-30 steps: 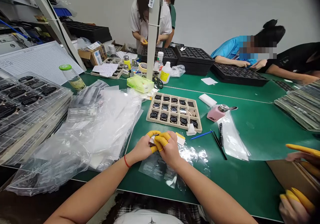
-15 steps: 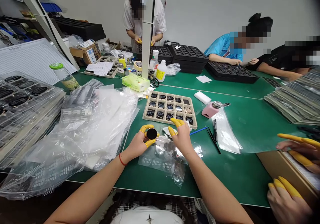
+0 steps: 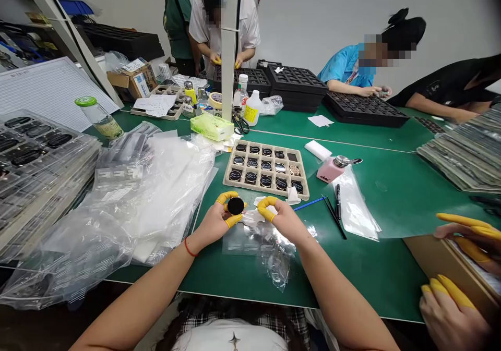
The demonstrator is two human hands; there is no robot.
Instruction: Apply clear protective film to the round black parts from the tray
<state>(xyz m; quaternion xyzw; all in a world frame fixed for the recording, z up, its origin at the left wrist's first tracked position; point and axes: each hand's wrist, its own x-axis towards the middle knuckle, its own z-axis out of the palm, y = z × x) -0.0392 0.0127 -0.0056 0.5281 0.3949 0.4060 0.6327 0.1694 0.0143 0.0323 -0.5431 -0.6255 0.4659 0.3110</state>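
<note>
Between the yellow-covered fingertips of my left hand (image 3: 219,218) is a round black disc (image 3: 235,206), its dark face turned up. To its right, my right hand (image 3: 279,215) has its yellow-covered thumb and forefinger brought together near a crumpled white cloth (image 3: 252,217); what they pinch, if anything, is too small to make out. Beyond both hands lies a beige tray (image 3: 267,190) with several round black pieces in its compartments. A white scrap (image 3: 293,195) rests at the tray's near edge. Clear plastic film (image 3: 278,267) lies below my right hand.
Plastic bags (image 3: 156,184) and stacked clear trays (image 3: 47,184) cover the left. A pink bottle (image 3: 331,169), pens (image 3: 338,202) and a blue stick (image 3: 309,204) are at right. Another person's hands hold a brown board (image 3: 422,254) at far right. More people work behind black trays (image 3: 297,98).
My right hand's spread fingers have closed together beside the cloth. My left hand still holds the disc, slightly shifted. A person in green has appeared at the back.
</note>
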